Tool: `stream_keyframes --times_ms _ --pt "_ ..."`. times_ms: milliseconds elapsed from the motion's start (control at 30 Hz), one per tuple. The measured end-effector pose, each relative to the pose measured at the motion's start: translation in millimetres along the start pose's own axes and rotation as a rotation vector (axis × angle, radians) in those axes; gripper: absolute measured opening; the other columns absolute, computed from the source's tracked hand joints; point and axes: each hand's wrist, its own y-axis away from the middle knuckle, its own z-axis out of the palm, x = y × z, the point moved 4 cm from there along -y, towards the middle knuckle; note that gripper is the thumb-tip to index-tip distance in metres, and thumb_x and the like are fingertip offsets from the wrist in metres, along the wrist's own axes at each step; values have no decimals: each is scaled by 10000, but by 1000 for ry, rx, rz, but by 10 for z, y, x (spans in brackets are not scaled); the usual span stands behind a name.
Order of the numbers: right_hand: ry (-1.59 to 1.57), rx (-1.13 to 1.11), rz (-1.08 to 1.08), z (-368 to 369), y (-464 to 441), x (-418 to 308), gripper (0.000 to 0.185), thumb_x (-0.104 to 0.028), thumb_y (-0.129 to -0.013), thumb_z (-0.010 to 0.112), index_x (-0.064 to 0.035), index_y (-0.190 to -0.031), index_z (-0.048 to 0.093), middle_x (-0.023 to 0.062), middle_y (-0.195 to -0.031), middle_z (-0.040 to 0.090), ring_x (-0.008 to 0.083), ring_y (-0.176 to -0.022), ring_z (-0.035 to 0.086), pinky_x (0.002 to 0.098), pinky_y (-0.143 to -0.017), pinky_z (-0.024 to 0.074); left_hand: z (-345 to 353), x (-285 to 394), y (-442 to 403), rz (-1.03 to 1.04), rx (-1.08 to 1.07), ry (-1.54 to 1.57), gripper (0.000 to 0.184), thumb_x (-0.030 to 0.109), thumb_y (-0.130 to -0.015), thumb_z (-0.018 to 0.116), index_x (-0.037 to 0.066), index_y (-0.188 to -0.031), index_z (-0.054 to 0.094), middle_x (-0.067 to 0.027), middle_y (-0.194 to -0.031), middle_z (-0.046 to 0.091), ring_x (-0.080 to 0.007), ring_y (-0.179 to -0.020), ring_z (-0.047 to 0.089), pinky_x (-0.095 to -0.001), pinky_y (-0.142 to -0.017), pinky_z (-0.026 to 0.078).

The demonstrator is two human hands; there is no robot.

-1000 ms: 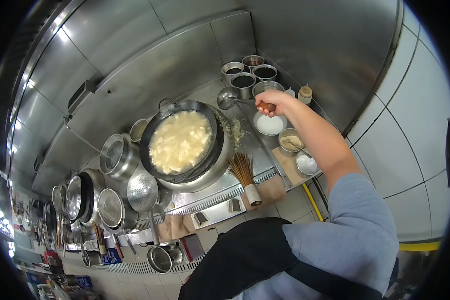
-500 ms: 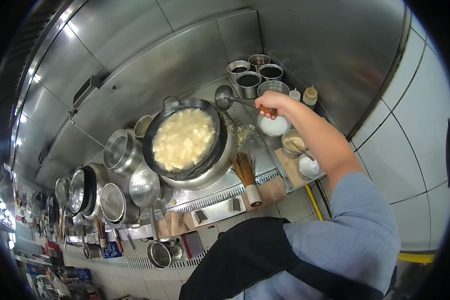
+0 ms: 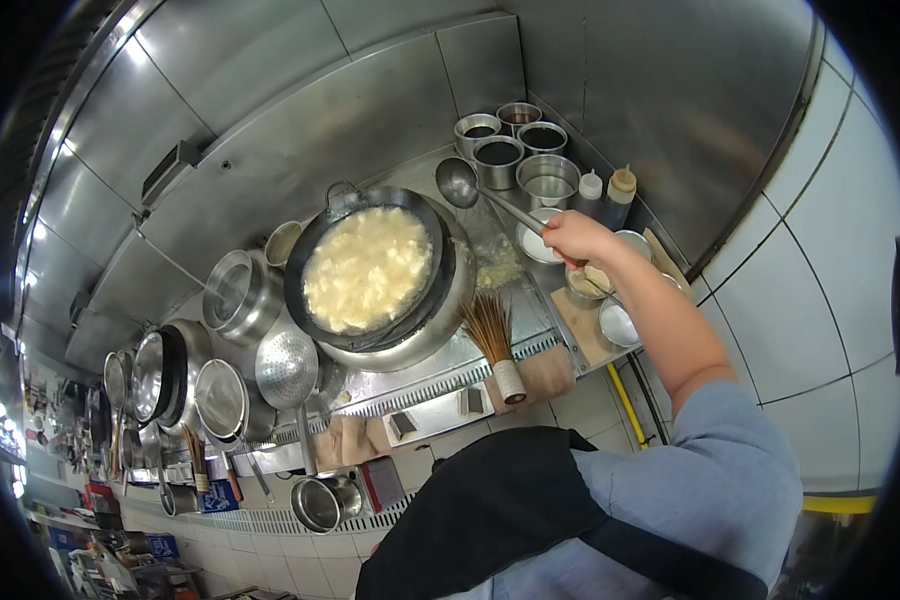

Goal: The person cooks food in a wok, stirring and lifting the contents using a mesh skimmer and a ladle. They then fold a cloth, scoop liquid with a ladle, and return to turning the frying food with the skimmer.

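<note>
My right hand (image 3: pixel 582 238) is closed around the handle of a metal ladle (image 3: pixel 457 182). The ladle's round bowl hangs to the left, beyond the wok's right rim and in front of the sauce pots. Below my hand sit a bowl of white contents (image 3: pixel 539 240) and a bowl of pale paste (image 3: pixel 586 284) with a spoon in it. A black wok (image 3: pixel 296 285) on the burner holds pale yellow pieces (image 3: pixel 368 270) in bubbling liquid. My left hand does not show in this view.
Several metal pots of dark sauce (image 3: pixel 497 152) and two squeeze bottles (image 3: pixel 621 186) stand at the back right. A bamboo brush (image 3: pixel 490 335) lies at the counter's front. Left of the wok are a perforated skimmer (image 3: pixel 287 368), a strainer (image 3: pixel 221 400) and stacked metal pots (image 3: pixel 255 315).
My right hand has moved to the right and nearer to me, with the ladle still in its grip. The ladle's bowl has shifted slightly right. The wok stays on the burner.
</note>
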Motion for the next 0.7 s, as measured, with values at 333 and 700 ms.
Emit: stream_keyframes --times_ms 333,700 --pt "-142 47 -196 623 -410 -721 126 -154 -785 528 -29 -793 513 42 -552 506 154 -338 471 301 -316 339 -26 -276 -5 -2 39 102 367 334 -818 538 13 -951 653 -214 -969 641 -351 -948 609 -403 -807 484" --pt "-435 -436 -173 3370 -1052 -2756 104 -114 -788 580 -55 -729 517 34 -583 515 120 -392 444 270 -364 332 617 -1243 562 -264 100 368 363 332 -810 549 13 -949 655 -211 -966 643 -349 -947 611 -401 -806 485"
